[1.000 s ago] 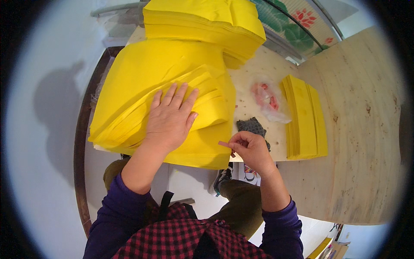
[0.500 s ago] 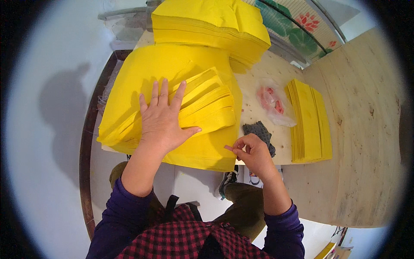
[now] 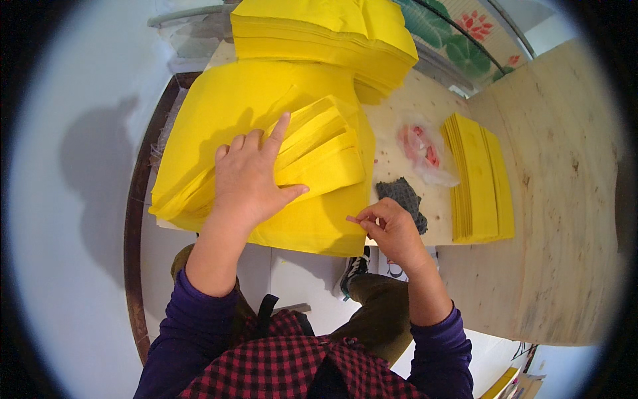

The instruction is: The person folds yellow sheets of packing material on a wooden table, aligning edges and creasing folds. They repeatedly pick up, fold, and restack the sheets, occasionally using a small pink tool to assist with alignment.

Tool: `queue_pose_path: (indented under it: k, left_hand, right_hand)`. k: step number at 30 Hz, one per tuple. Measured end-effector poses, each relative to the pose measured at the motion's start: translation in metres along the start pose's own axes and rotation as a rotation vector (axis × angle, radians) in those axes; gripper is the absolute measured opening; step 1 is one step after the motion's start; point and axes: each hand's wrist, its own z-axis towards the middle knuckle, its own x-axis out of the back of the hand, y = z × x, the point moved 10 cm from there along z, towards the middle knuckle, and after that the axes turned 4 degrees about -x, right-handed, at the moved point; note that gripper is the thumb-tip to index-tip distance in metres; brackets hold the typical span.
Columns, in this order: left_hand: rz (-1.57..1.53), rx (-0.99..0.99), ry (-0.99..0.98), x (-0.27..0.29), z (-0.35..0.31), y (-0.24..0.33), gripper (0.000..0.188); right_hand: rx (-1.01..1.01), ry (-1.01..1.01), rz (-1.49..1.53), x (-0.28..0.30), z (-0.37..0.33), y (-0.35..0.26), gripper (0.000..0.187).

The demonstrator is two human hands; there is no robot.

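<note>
A broad stack of yellow felt-like sheets covers the left of the table, with several folded yellow strips fanned out on top. My left hand rests palm down against these strips. Its index finger and thumb stretch outward, while the other fingers bend. My right hand is closed in a pinch at the stack's near right corner. Between its thumb and fingertips is a small thin pinkish strip, its free end over the yellow sheet.
Behind lies a thicker yellow stack. To the right are a dark grey textured cloth, a clear plastic bag with red pieces and folded yellow bundles. A plywood panel stands at the right.
The left hand's middle, ring and little fingers have bent from stretched out, leaving the index finger extended. The right hand keeps its pinch on the pinkish strip. The view has shifted slightly.
</note>
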Motion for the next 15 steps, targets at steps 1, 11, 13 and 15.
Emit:
queue_pose_path:
  k: [1,11,13,15]
  left_hand:
    - [0.005,-0.013,0.009,0.0,-0.002,0.003,0.107]
    - [0.037,-0.221,0.067,-0.009,-0.042,0.048,0.107]
    - [0.039,-0.264,0.077,-0.014,-0.049,0.055,0.103]
    - [0.038,-0.311,0.103,-0.018,-0.056,0.06,0.098]
  right_hand:
    - [0.033,0.016,0.0,0.001,-0.001,-0.003,0.01]
    - [0.111,0.06,-0.019,0.004,-0.004,-0.004,0.012]
    - [0.098,0.067,-0.018,0.005,-0.005,-0.003,0.012]
    - [0.074,0.072,0.011,0.007,-0.007,-0.001,0.013]
